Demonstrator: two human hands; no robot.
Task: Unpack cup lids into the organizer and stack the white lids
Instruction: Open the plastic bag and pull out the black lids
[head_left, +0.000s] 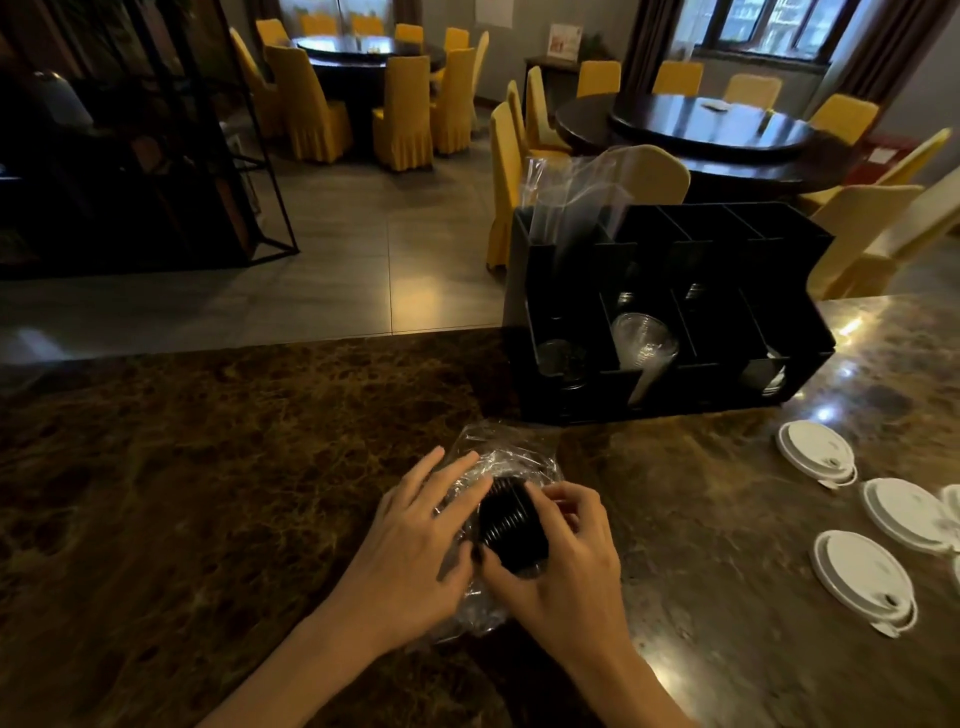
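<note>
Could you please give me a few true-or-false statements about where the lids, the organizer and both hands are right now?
1. The right hand grips the stack of black lids. True.
2. The black lids are already in the organizer. False: they lie on the counter, partly in a clear plastic bag.
3. The white lids are stacked. False: they lie separately on the counter.
4. The left hand rests on the bag. True.
</note>
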